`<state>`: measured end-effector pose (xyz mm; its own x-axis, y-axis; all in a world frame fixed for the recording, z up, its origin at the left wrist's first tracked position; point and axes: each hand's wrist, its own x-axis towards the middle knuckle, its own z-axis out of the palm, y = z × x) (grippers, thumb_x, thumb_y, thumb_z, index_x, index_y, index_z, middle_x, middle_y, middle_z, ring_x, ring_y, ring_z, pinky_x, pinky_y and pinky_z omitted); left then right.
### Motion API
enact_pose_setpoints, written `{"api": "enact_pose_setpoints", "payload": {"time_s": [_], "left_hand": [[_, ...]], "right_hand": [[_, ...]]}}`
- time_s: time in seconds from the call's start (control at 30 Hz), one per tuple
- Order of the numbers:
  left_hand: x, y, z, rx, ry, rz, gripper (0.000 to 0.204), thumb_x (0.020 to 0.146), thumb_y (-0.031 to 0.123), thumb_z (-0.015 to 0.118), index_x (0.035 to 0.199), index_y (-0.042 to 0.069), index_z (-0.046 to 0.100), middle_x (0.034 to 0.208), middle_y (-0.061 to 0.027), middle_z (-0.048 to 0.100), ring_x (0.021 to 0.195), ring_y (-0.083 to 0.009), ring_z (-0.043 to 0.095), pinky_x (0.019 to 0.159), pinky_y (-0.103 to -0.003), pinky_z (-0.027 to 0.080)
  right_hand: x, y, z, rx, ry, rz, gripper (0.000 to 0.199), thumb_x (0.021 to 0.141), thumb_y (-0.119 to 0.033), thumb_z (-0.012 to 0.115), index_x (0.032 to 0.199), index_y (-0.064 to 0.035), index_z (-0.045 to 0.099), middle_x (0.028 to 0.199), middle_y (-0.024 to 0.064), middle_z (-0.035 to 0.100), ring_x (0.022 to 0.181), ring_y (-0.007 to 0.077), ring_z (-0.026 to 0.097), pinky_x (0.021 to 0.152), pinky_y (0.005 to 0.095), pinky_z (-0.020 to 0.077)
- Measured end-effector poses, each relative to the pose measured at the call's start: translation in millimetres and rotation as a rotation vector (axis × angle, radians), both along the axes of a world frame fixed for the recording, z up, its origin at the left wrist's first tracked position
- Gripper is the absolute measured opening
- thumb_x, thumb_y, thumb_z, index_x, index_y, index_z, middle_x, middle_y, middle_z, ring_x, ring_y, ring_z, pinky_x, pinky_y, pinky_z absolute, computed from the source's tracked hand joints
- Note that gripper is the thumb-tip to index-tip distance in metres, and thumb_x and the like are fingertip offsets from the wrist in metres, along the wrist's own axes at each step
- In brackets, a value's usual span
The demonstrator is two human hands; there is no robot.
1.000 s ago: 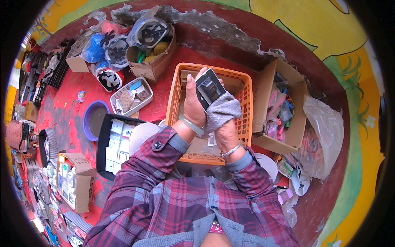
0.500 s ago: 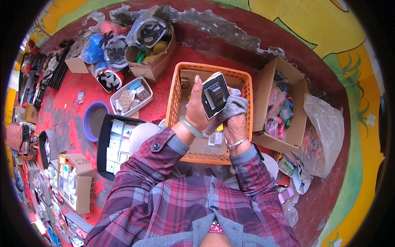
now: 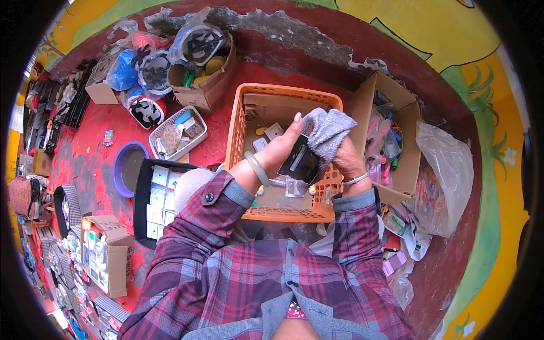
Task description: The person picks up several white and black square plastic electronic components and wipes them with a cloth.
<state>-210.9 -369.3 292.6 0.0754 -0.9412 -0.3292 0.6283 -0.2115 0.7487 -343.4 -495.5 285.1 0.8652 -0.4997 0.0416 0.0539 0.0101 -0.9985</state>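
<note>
Above an orange plastic basket [image 3: 237, 127], my left hand [image 3: 279, 152] grips a flat black rectangular item [image 3: 300, 161] by its left side, thumb up. The item's exact kind is unclear. It has a glossy dark face with a lighter slot. A grey cloth [image 3: 330, 131] is bunched in my right hand [image 3: 349, 159] and lies against the item's upper right part, covering it. Most of my right fingers are hidden behind the cloth. Inside the basket are a small white box [image 3: 274, 131] and a clear packet [image 3: 296, 187].
To the right stands an open cardboard box [image 3: 405, 175] of colourful goods, beside a clear plastic bag [image 3: 447, 164]. At left are a purple basin [image 3: 118, 170], a black tray [image 3: 141, 209] of white boxes and a white basket [image 3: 190, 146]. Helmets [image 3: 156, 71] lie farther back.
My right hand and the cloth have shifted right, and the cloth now spreads over the item's upper part. The item sits lower and tilts more, with its face less visible.
</note>
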Motion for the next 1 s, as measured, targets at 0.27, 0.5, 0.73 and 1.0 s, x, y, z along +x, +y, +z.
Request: {"api": "enact_pose_setpoints", "payload": {"time_s": [0.27,0.5,0.73,1.0], "left_hand": [[-11.9,3.4,15.1,0.077,-0.075,0.001,0.067,0.092,0.059,0.038,0.132,0.006,0.045,0.127,-0.0085,0.053,0.111,-0.0162,0.053,0.095,-0.029,0.041],[4.4,4.3,18.5,0.023,0.112,-0.019,0.067,0.092,0.061,0.033,0.126,0.006,0.051,0.113,-0.0077,0.061,0.098,-0.0159,0.061,0.086,-0.028,0.049],[26.8,2.4,26.4,-0.406,0.39,0.274,0.081,0.089,0.067,0.024,0.125,0.0,0.048,0.111,-0.0195,0.06,0.1,-0.0319,0.061,0.091,-0.043,0.048],[12.5,0.4,22.5,-0.595,0.281,0.593,0.07,0.082,0.02,0.061,0.141,0.014,0.025,0.119,-0.0075,0.048,0.108,-0.0203,0.05,0.096,-0.038,0.041]], "right_hand": [[0.9,10.3,4.4,0.075,0.087,0.124,0.061,0.086,-0.018,0.067,0.137,-0.0045,0.037,0.132,0.0042,0.046,0.12,0.0171,0.044,0.101,0.0308,0.0361],[-1.2,4.5,-1.9,0.18,-0.022,0.044,0.047,0.092,-0.017,0.058,0.133,-0.0018,0.043,0.127,0.0043,0.051,0.116,0.0163,0.048,0.1,0.0298,0.0375],[7.8,-3.7,-8.2,0.588,-0.3,-0.189,0.032,0.094,-0.026,0.052,0.115,-0.0031,0.057,0.108,0.0084,0.063,0.099,0.0202,0.061,0.088,0.036,0.0497],[38.9,58.1,3.6,0.872,-0.292,0.008,0.039,0.095,-0.04,0.045,0.116,-0.0093,0.056,0.109,0.0011,0.062,0.101,0.0155,0.057,0.093,0.0323,0.0452]]}}
